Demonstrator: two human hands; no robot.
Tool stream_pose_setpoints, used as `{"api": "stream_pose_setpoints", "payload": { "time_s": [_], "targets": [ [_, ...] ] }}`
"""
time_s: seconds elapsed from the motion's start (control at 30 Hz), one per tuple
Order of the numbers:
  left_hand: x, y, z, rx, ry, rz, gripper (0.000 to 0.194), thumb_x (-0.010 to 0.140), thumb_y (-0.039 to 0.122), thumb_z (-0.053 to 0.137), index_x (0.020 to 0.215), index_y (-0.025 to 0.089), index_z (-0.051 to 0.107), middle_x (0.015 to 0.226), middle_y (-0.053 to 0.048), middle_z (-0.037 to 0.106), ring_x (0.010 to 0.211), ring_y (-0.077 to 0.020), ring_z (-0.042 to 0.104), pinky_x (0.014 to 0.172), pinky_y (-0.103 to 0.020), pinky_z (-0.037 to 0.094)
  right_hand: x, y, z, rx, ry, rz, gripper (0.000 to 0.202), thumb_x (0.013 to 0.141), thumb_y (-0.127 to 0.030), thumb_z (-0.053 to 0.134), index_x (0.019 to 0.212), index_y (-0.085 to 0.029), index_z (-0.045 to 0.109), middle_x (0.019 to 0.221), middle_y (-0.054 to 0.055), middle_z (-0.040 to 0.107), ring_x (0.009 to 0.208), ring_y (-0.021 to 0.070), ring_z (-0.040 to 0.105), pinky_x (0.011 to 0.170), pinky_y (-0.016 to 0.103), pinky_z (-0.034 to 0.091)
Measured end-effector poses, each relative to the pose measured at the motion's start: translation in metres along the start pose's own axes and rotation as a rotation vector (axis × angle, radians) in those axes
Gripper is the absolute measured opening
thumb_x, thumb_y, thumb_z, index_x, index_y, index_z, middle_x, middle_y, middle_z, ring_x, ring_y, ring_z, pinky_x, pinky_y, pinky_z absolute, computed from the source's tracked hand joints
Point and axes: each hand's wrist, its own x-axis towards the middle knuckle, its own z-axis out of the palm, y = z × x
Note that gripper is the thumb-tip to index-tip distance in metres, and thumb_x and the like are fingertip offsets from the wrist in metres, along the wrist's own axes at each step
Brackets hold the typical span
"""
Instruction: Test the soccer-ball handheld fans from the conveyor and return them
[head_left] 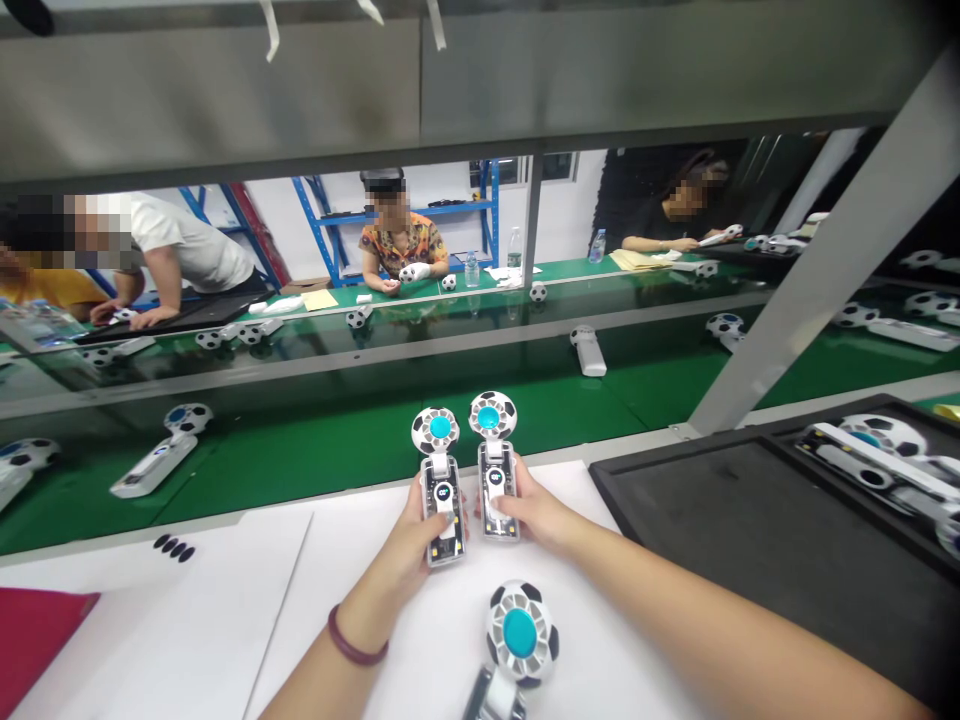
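Note:
My left hand (414, 538) is wrapped round the clear-cased handle of a handheld fan (442, 500) with a football-patterned head and a blue centre. A matching handheld fan (495, 480) is gripped in my right hand (529, 503), just beside the first. Both stand roughly upright, heads away from me, with small round displays lit on their handles. Each thumb presses on the front of its handle. Nearer to me, a third fan (521, 630) lies on the white work surface (360, 590), its handle cut off by the lower picture edge.
Across the green conveyor belt (300, 430) lie more fans, one white fan (589, 350) among them. A black tray (720, 520) with several fans stands at right. Black oval pieces (174, 547) and a red sheet (41, 640) lie left. A slanted metal post (810, 260) rises right; co-workers sit opposite.

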Motion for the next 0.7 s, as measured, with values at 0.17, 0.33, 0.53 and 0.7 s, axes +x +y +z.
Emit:
{"api": "stream_pose_setpoints", "payload": {
  "time_s": [0.17, 0.33, 0.53, 0.7],
  "targets": [
    [0.000, -0.001, 0.001, 0.011, -0.010, 0.007, 0.073, 0.062, 0.020, 0.070, 0.120, 0.027, 0.025, 0.085, -0.003, 0.055, 0.069, -0.0170, 0.055, 0.061, -0.028, 0.045, 0.001, -0.001, 0.001, -0.012, 0.011, 0.004, 0.077, 0.058, -0.024, 0.070, 0.119, -0.025, 0.024, 0.084, 0.000, 0.053, 0.077, 0.0188, 0.056, 0.073, 0.035, 0.044],
    [-0.005, -0.001, 0.002, 0.048, 0.021, 0.027, 0.081, 0.058, 0.024, 0.074, 0.122, 0.027, 0.023, 0.086, -0.003, 0.055, 0.068, -0.0171, 0.056, 0.061, -0.028, 0.044, -0.004, -0.004, 0.001, -0.056, -0.003, 0.001, 0.072, 0.061, -0.024, 0.069, 0.118, -0.025, 0.025, 0.085, 0.000, 0.053, 0.076, 0.0175, 0.056, 0.072, 0.035, 0.045],
    [-0.024, 0.032, 0.015, -0.022, -0.069, 0.234, 0.055, 0.059, 0.041, 0.072, 0.104, 0.022, 0.046, 0.085, -0.006, 0.057, 0.064, -0.0157, 0.054, 0.055, -0.025, 0.043, -0.026, -0.039, 0.011, -0.026, -0.210, -0.152, 0.058, 0.065, -0.027, 0.069, 0.113, -0.026, 0.036, 0.096, 0.004, 0.054, 0.087, 0.0190, 0.056, 0.081, 0.042, 0.043],
    [-0.042, 0.088, 0.048, 0.083, -0.216, 0.339, 0.048, 0.060, 0.055, 0.066, 0.085, 0.013, 0.062, 0.068, -0.007, 0.056, 0.058, -0.0161, 0.050, 0.045, -0.023, 0.040, -0.051, -0.104, 0.030, -0.217, -0.117, -0.285, 0.029, 0.064, -0.028, 0.070, 0.089, -0.020, 0.058, 0.081, 0.006, 0.056, 0.078, 0.0210, 0.055, 0.077, 0.043, 0.045]
  ]
}}
